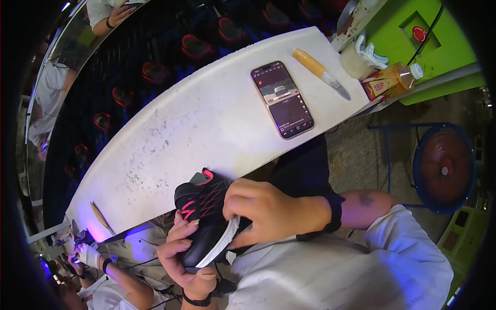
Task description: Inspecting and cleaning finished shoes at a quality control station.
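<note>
A black sneaker point(200, 247) with pink laces, a pink-edged collar and a white sole point(223, 244) is held at the near edge of the white table. My left hand point(174, 254) wraps round its toe end from the left and below, thumb under the sole. On the opposite side, my right hand point(257, 207) has its fingers curled against the shoe's side, with the thumb by the white sole edge. Whether those fingers also pinch some small thing is hidden.
On the white table point(170, 139) lie a lit phone point(281, 98), a yellow-handled knife point(320, 73) and a thin tan tool point(101, 217). A bottle point(390, 82) stands right. Beyond, a dark line carries several shoes point(196, 46). A co-worker's gloved hand point(89, 256) is lower left; a fan point(444, 168) stands right.
</note>
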Demonstrator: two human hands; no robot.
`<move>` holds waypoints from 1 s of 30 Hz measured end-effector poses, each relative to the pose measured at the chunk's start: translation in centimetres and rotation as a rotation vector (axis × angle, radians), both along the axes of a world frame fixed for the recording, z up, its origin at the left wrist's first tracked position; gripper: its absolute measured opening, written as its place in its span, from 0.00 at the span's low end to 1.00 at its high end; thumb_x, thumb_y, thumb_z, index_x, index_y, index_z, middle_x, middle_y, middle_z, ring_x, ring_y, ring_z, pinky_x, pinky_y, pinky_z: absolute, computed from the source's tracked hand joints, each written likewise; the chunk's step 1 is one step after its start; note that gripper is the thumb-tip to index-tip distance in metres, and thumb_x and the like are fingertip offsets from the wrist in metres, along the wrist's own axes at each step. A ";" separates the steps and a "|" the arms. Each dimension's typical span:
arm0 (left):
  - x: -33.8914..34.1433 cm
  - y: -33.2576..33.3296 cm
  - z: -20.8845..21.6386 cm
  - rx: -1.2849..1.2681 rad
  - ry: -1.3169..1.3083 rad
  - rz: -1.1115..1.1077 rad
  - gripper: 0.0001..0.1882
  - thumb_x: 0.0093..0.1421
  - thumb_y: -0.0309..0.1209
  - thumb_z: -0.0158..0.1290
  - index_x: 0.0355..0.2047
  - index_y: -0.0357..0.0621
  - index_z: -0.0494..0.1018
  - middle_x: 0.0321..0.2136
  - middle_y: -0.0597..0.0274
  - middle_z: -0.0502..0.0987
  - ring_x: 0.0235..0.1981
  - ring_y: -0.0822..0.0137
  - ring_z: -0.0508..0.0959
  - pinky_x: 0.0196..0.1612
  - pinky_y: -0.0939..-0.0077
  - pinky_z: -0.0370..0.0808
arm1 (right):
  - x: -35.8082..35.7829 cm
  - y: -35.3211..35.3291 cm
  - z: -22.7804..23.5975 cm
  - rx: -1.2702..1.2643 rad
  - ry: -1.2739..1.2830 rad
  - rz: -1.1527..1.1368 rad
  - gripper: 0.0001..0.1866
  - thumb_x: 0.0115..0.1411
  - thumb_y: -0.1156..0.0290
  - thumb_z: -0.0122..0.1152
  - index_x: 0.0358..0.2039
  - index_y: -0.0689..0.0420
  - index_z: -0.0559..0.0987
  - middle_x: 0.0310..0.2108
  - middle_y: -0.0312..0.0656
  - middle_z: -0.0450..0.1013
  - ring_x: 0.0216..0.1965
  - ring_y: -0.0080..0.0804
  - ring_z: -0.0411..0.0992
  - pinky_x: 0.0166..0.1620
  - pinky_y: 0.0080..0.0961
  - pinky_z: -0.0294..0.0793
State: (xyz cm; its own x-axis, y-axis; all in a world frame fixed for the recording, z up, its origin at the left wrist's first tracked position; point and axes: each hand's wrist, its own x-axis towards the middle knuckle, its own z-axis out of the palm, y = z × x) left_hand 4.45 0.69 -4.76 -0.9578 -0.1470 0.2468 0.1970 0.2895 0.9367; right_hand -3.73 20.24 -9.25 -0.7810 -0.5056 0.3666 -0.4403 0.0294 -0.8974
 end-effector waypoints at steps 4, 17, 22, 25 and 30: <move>-0.3 0.5 1.0 -0.094 -0.015 -0.089 0.37 0.53 0.59 0.65 0.43 0.43 0.61 0.45 0.44 0.78 0.53 0.52 0.76 0.70 0.40 0.54 | 1.1 -0.5 1.8 -0.119 0.068 0.029 0.21 0.39 0.67 0.76 0.29 0.55 0.71 0.30 0.42 0.66 0.34 0.43 0.70 0.35 0.36 0.71; -3.4 -1.1 4.2 -0.461 -0.007 -0.298 0.25 0.52 0.39 0.71 0.39 0.37 0.69 0.41 0.42 0.81 0.45 0.49 0.82 0.58 0.41 0.72 | -1.6 0.3 -1.2 -0.055 0.032 -0.064 0.27 0.35 0.64 0.81 0.30 0.57 0.71 0.30 0.41 0.69 0.32 0.45 0.70 0.35 0.36 0.71; -4.1 0.0 5.9 -0.883 -0.070 -0.363 0.32 0.45 0.47 0.72 0.38 0.34 0.74 0.43 0.44 0.80 0.42 0.48 0.82 0.46 0.57 0.80 | -0.7 0.3 -2.4 -0.064 -0.017 -0.028 0.24 0.36 0.71 0.78 0.29 0.56 0.71 0.31 0.41 0.68 0.33 0.43 0.70 0.35 0.36 0.71; -4.4 0.6 6.3 -0.890 -0.113 -0.347 0.32 0.44 0.47 0.72 0.38 0.34 0.74 0.43 0.44 0.80 0.42 0.48 0.82 0.46 0.57 0.80 | -0.5 -0.3 -2.0 -0.185 -0.007 -0.012 0.21 0.36 0.74 0.75 0.29 0.56 0.71 0.31 0.42 0.68 0.33 0.43 0.71 0.35 0.36 0.72; -5.5 0.7 6.5 -0.946 -0.045 -0.365 0.30 0.42 0.46 0.73 0.35 0.35 0.75 0.39 0.47 0.82 0.36 0.50 0.83 0.43 0.59 0.82 | -0.8 -1.0 -2.6 -0.272 0.196 0.007 0.22 0.33 0.74 0.74 0.27 0.56 0.69 0.29 0.42 0.65 0.32 0.42 0.68 0.37 0.35 0.71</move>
